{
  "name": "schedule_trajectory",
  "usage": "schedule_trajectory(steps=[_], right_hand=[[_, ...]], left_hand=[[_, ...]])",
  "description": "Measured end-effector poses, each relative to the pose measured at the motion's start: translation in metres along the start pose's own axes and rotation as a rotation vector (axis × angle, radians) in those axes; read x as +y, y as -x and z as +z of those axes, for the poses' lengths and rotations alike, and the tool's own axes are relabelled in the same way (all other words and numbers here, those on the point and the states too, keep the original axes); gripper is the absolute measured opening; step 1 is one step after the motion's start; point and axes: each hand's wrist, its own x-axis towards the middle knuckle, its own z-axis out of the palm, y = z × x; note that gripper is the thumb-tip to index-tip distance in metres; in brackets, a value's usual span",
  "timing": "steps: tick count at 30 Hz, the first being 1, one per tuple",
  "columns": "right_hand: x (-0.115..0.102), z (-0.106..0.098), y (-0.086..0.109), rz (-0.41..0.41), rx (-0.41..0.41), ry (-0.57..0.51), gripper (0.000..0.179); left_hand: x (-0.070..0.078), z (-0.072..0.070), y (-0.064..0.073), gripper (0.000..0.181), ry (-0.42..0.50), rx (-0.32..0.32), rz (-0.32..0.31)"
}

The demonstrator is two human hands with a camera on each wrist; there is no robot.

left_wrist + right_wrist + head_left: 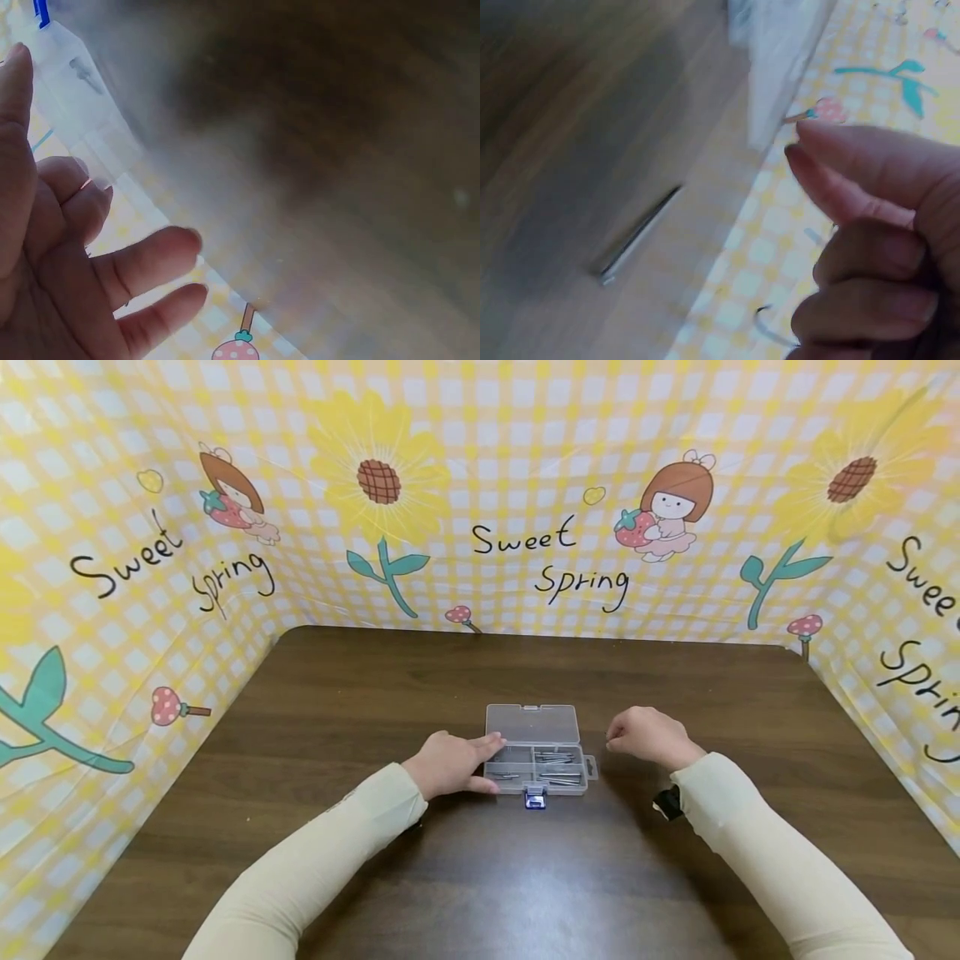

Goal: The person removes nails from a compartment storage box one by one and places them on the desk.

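A clear plastic box (pixel 531 768) with its lid (pixel 532 724) laid back stands on the table. Thin metal nails lie in its compartments, with the longer ones on the right. My left hand (pixel 453 762) grips the left end, thumb at the near corner and forefinger by the hinge side. To the right of the box is my right hand (pixel 648 735), low over the table, its fingers curled. In the right wrist view a single silver nail (pixel 641 234) lies apart from the thumb and forefinger tips (pixel 817 139), and nothing shows between them.
The brown wooden table (pixel 517 877) runs back to a yellow checked cloth backdrop (pixel 517 460), which also stands along both sides. A blue latch (pixel 535 798) sticks out from the box's front, and a hanging tab (pixel 591 767) from its right end.
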Motion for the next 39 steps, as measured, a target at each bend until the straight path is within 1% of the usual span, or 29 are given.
schedule_trajectory(steps=[6, 9, 14, 20, 25, 30, 34, 39], right_hand=[[-0.021, 0.007, 0.002, -0.135, -0.045, -0.01, 0.012], [-0.027, 0.012, 0.003, -0.171, -0.058, -0.002, 0.011], [-0.036, 0.019, 0.002, -0.214, -0.054, 0.032, 0.01], [-0.042, 0.027, 0.001, -0.232, -0.052, 0.098, 0.014], [-0.045, 0.03, 0.0, -0.249, -0.067, 0.142, 0.016], [-0.048, 0.032, -0.002, -0.246, -0.085, 0.178, 0.017], [-0.053, 0.034, -0.002, -0.228, -0.094, 0.204, 0.018], [-0.057, 0.038, -0.003, -0.229, -0.075, 0.25, 0.031]], left_hand=[[0.001, -0.003, -0.003, 0.084, -0.027, -0.05, -0.054], [0.002, -0.003, -0.005, 0.085, -0.038, -0.059, -0.062], [0.002, -0.004, -0.005, 0.084, -0.063, -0.067, -0.068], [0.003, -0.004, -0.005, 0.082, -0.069, -0.086, -0.074], [0.003, -0.002, -0.005, 0.081, -0.067, -0.096, -0.094], [0.003, 0.001, -0.004, 0.08, -0.061, -0.082, -0.099], [0.003, 0.001, -0.004, 0.08, -0.055, -0.086, -0.106], [0.004, 0.001, -0.004, 0.08, -0.043, -0.105, -0.121]])
